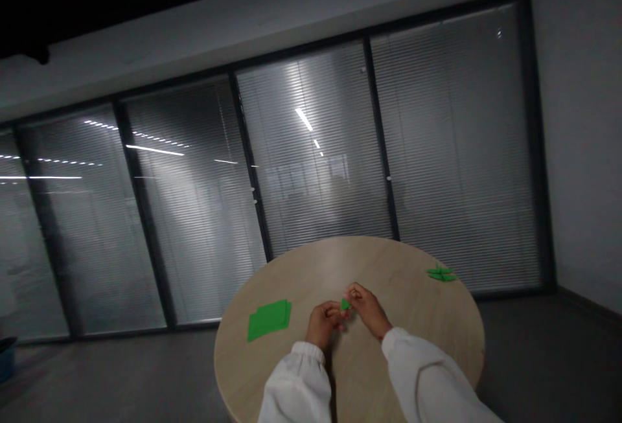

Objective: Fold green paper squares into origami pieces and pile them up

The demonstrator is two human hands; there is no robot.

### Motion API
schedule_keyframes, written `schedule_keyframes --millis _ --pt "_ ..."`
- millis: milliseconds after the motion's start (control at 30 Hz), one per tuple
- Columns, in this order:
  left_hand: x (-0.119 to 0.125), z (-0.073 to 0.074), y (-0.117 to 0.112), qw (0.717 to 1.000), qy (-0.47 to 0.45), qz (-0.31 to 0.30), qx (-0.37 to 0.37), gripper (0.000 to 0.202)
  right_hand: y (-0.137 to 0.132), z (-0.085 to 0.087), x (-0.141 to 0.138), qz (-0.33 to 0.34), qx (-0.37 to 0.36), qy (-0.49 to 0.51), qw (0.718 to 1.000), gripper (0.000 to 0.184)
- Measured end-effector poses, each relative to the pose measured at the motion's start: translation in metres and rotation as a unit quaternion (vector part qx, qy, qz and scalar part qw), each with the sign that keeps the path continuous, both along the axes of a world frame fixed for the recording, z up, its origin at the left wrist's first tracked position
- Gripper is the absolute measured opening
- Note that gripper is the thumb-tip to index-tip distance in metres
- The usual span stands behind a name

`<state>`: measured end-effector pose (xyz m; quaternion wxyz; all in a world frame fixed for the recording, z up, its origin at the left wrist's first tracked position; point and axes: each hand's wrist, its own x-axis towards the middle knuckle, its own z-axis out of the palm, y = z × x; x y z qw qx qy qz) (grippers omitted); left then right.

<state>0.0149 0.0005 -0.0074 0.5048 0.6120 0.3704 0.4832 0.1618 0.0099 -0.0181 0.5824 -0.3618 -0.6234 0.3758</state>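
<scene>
Between my two hands, just above the middle of the round table (364,371), is a small piece of folded green paper (345,304). My left hand (324,322) pinches it from the left, fingers bent together. From the right, my right hand (367,308) grips it with thumb and fingertips. The fingers cover much of the paper, so its full shape is hidden. On the table left of my hands lies a stack of flat green paper sheets (269,319), slightly fanned. Several thin folded green paper pieces (441,273) form a small pile near the right edge.
The table has a rounded edge and pale wood top. Behind it runs a glass partition (315,151) with blinds and dark frames. A white wall (578,125) stands on the right. A blue bin (6,359) is on the floor at far left.
</scene>
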Motion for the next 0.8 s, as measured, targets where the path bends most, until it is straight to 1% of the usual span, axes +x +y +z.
schedule_keyframes --millis 67,200,333,500,667,800 --pt "-0.0015 0.0015 0.0003 1.000 -0.006 0.015 0.003 0.040 -0.0025 0.0015 -0.0025 0.009 0.005 0.005 1.000 0.031" --pt "-0.0040 0.0034 0.0007 0.999 -0.006 0.037 0.023 0.037 -0.0049 0.0042 -0.0045 0.003 0.001 -0.011 1.000 0.036" --pt "-0.0060 0.0011 0.0032 0.999 -0.009 0.041 0.027 0.036 -0.0076 0.0076 -0.0033 0.014 0.007 -0.026 1.000 0.042" --pt "-0.0075 -0.0022 0.0065 0.998 0.015 0.051 0.033 0.036 -0.0097 0.0080 -0.0008 0.024 -0.001 -0.022 0.999 0.049" --pt "-0.0063 -0.0023 0.0067 0.996 0.031 0.064 0.045 0.036 -0.0050 0.0037 0.0004 0.027 -0.029 0.010 0.999 0.051" --pt "-0.0050 -0.0002 0.0037 0.995 0.058 0.063 0.054 0.038 -0.0030 0.0032 0.0001 0.013 -0.061 0.042 0.997 0.051"
